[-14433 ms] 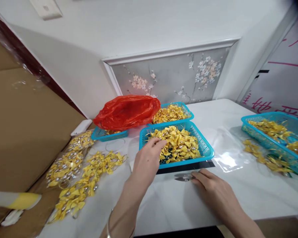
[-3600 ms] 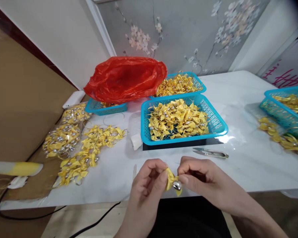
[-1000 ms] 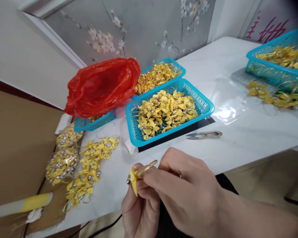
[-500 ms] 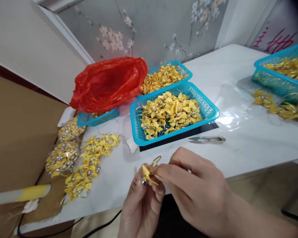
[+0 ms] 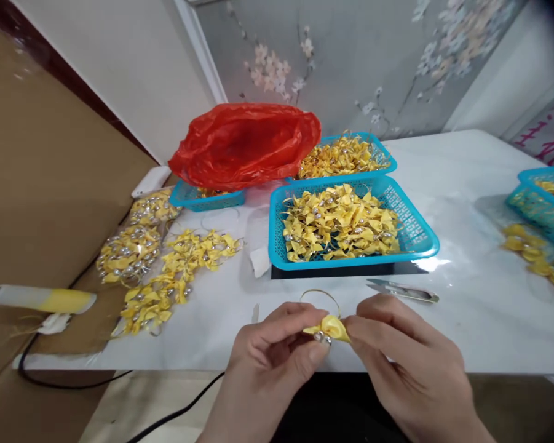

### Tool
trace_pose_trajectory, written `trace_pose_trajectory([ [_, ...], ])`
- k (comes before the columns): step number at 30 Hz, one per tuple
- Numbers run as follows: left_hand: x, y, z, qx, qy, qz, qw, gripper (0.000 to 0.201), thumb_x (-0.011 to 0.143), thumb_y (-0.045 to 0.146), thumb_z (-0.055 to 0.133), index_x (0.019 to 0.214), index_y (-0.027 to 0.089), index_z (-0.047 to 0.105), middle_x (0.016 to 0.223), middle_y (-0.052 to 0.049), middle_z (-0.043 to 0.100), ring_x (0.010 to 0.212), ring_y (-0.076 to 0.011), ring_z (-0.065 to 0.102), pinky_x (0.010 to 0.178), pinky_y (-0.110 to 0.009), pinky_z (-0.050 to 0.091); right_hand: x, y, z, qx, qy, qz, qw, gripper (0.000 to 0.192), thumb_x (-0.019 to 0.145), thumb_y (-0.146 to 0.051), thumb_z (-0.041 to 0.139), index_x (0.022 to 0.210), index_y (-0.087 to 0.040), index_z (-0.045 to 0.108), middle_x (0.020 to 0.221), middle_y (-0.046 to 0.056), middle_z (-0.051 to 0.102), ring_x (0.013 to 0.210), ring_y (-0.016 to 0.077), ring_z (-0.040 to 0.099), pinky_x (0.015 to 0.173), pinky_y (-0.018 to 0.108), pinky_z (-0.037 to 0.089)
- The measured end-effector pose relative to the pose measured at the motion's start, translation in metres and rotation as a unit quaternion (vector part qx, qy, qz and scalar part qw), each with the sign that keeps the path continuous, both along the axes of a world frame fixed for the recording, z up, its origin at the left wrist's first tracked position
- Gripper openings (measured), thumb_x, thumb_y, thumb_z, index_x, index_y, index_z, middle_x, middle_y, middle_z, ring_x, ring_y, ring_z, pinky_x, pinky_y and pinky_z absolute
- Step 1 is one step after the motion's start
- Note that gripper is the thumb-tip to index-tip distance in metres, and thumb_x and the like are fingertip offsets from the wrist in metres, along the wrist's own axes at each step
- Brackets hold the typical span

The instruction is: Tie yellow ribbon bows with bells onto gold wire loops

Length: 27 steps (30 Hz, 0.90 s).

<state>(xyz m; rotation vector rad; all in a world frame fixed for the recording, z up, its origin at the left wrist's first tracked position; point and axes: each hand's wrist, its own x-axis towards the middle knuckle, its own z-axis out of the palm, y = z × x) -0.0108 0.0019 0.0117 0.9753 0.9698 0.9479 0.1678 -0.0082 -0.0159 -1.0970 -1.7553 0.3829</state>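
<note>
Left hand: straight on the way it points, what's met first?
Past the bow it holds, likely the right hand: the left hand points across toward it. Exact depth is unclear from this one view.

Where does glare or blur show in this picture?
Head view: glare whitens the table below the right corner of the front basket; the right-hand basket, cut by the frame edge, looks soft; the top right corner is dark; glints show on the yellow ribbon piece's silver bead.

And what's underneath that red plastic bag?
The front of a blue basket, with some yellow pieces in it, shows below the red bag; the rest is covered and cannot be seen.
</note>
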Motion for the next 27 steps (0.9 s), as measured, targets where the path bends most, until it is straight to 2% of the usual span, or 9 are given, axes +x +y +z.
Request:
trace_pose_trajectory([
  [4, 0.003, 0.002, 0.005, 0.003, 0.01, -0.012, 1.0, 0.022, 0.083, 0.019, 0.075, 0.099, 0.033, 0.082, 0.093, 0.0, 0.069, 0.084, -0.012, 0.059, 0.074, -0.018, 0.049, 0.003, 0.001, -0.003, -0.014, 0.014, 0.014, 1.0, 0.023, 0.087, -0.001, 0.058, 0.095, -0.022, 0.064, 0.078, 0.003, 0.06, 0.068, 0.0154, 0.063, 0.057, 0.025, 0.053],
  [9, 0.008, 0.004, 0.018, 0.027, 0.041, -0.018, 0.999, 0.022, 0.083, 0.013, 0.072, 0.094, 0.029, 0.083, 0.087, -0.002, 0.067, 0.083, -0.0129, 0.061, 0.074, -0.017, 0.05, 0.001, 0.001, -0.005, -0.056, 0.063, 0.043, 0.996, 0.02, 0.087, -0.002, 0.059, 0.088, -0.022, 0.062, 0.077, 0.001, 0.059, 0.067, 0.0133, 0.061, 0.057, 0.023, 0.051],
  [12, 0.01, 0.002, 0.019, 0.046, 0.052, -0.014, 0.997, 0.025, 0.082, 0.011, 0.071, 0.096, 0.029, 0.083, 0.089, -0.002, 0.068, 0.083, -0.0138, 0.064, 0.074, -0.018, 0.053, -0.001, -0.001, -0.004, -0.08, 0.093, 0.055, 0.991, 0.02, 0.088, -0.003, 0.059, 0.088, -0.022, 0.062, 0.077, 0.001, 0.059, 0.068, 0.0133, 0.061, 0.057, 0.022, 0.051],
  [16, 0.012, -0.004, 0.013, 0.12, 0.071, 0.029, 0.99, 0.042, 0.074, 0.006, 0.078, 0.107, 0.032, 0.077, 0.104, -0.001, 0.071, 0.082, -0.015, 0.069, 0.075, -0.021, 0.058, -0.002, -0.005, 0.0, -0.127, 0.131, 0.059, 0.981, 0.016, 0.09, -0.007, 0.057, 0.089, -0.022, 0.062, 0.076, 0.001, 0.059, 0.068, 0.014, 0.061, 0.056, 0.024, 0.05],
  [19, 0.011, -0.005, 0.012, 0.197, 0.146, 0.039, 0.969, 0.031, 0.081, 0.005, 0.071, 0.101, 0.028, 0.077, 0.099, -0.003, 0.075, 0.085, -0.0172, 0.071, 0.074, -0.02, 0.059, -0.002, -0.006, 0.003, -0.129, 0.143, 0.049, 0.98, 0.015, 0.09, -0.007, 0.059, 0.089, -0.022, 0.063, 0.076, 0.001, 0.059, 0.067, 0.0138, 0.06, 0.055, 0.024, 0.048],
  [21, 0.01, -0.003, 0.013, 0.218, 0.178, 0.036, 0.959, 0.028, 0.085, 0.006, 0.065, 0.1, 0.026, 0.077, 0.095, -0.002, 0.076, 0.082, -0.0153, 0.073, 0.071, -0.019, 0.059, -0.003, -0.006, 0.003, -0.128, 0.139, 0.046, 0.981, 0.014, 0.089, -0.008, 0.061, 0.088, -0.022, 0.063, 0.075, 0.0, 0.059, 0.066, 0.0134, 0.058, 0.055, 0.024, 0.047],
  [24, 0.009, 0.0, 0.015, 0.194, 0.171, 0.032, 0.965, 0.027, 0.089, 0.007, 0.061, 0.1, 0.026, 0.077, 0.087, 0.002, 0.076, 0.068, -0.0101, 0.073, 0.066, -0.016, 0.059, -0.004, -0.006, 0.002, -0.132, 0.138, 0.04, 0.981, 0.013, 0.09, -0.009, 0.062, 0.085, -0.021, 0.063, 0.074, 0.0, 0.058, 0.065, 0.0129, 0.056, 0.055, 0.024, 0.044],
  [27, 0.01, 0.003, 0.014, 0.149, 0.163, 0.025, 0.975, 0.024, 0.09, 0.011, 0.061, 0.096, 0.026, 0.078, 0.076, 0.004, 0.075, 0.064, -0.0092, 0.072, 0.066, -0.014, 0.059, -0.005, -0.007, 0.001, -0.14, 0.157, 0.016, 0.978, 0.012, 0.091, -0.012, 0.062, 0.083, -0.021, 0.063, 0.073, -0.001, 0.056, 0.064, 0.0123, 0.053, 0.055, 0.025, 0.04],
])
